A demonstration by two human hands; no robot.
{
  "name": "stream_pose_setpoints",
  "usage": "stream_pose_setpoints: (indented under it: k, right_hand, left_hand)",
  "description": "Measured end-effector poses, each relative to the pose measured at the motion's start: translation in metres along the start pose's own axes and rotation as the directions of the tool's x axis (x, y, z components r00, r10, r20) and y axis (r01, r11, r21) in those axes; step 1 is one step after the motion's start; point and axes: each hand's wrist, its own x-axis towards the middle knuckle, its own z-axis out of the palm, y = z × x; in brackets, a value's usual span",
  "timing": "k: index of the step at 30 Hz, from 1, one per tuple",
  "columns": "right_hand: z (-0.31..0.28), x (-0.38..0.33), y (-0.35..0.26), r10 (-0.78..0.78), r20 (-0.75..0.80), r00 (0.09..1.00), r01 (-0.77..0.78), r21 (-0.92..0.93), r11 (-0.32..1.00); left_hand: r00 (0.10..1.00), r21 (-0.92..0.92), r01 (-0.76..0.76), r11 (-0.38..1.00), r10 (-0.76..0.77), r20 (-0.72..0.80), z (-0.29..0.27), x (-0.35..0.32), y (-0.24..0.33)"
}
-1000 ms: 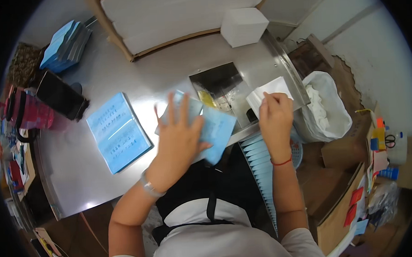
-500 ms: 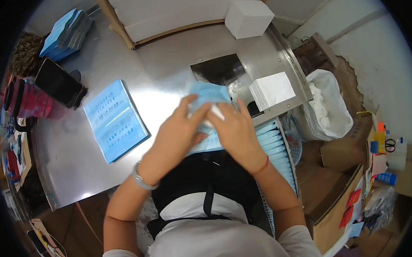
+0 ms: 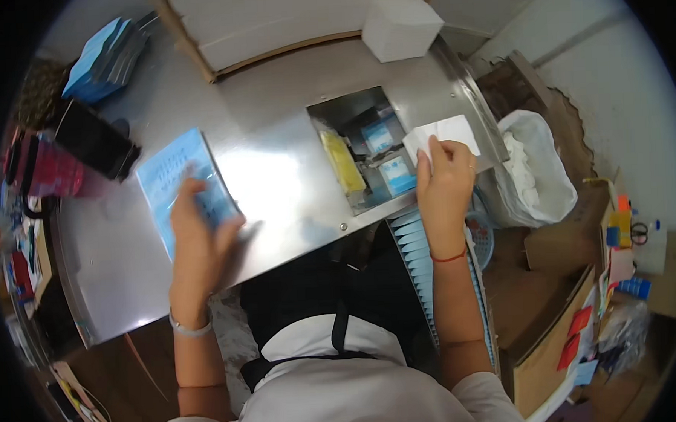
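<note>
My left hand (image 3: 199, 221) is over a stack of thin blue printed packets (image 3: 172, 169) on the left of the metal table. It is slightly blurred, thumb and fingers apart, and hides the lower part of the stack. On the right, my right hand (image 3: 446, 184) has its thumb and bent fingers on the top of a stack of white paper sheets (image 3: 455, 130). They appear to pinch the top sheet, though the fingertips are partly hidden. Between the hands, a rectangular opening (image 3: 364, 123) in the table shows a yellow piece (image 3: 341, 162) and blue-and-white packs (image 3: 397, 174).
A box of upright blue packets (image 3: 415, 245) sits below the table's front edge. Right of it hangs a white-lined bin (image 3: 536, 180). A white block (image 3: 400, 29) stands at the back; a phone (image 3: 96, 138), pink jug (image 3: 49, 167) and blue packet pile (image 3: 101, 59) are far left.
Both hands were together over a blue packet at the middle. They have parted, left to the blue stack and right to the white sheets. That packet no longer shows between them, and the opening is uncovered.
</note>
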Motion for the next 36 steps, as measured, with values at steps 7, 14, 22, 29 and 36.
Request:
stream_pose_setpoints:
  k: [7,14,22,29,36]
  right_hand:
    - [-0.005,0.004,0.014,0.067,0.150,0.986,-0.094,0.175,0.980]
    - [-0.022,0.018,0.041,-0.034,0.134,0.990,0.012,0.160,0.987]
    - [-0.005,-0.025,-0.067,-0.480,0.325,0.815,0.358,0.370,0.857]
    - [0.001,-0.004,-0.026,-0.223,0.029,0.974,0.190,0.425,0.885]
    - [0.006,-0.003,0.004,-0.041,0.019,0.999,0.040,0.038,0.998]
  left_hand:
    - [0.981,0.398,0.173,0.901,-0.195,0.015,-0.016,0.002,-0.022]
    - [0.906,-0.145,-0.378,0.914,0.398,0.145,0.061,0.000,0.081]
    - [0.937,-0.132,-0.237,0.962,0.263,0.231,0.040,-0.001,0.058]
    - [0.917,-0.023,-0.362,0.932,0.360,0.172,0.038,-0.007,0.080]
    - [0.914,0.064,-0.276,0.959,0.241,0.325,0.047,0.027,0.080]
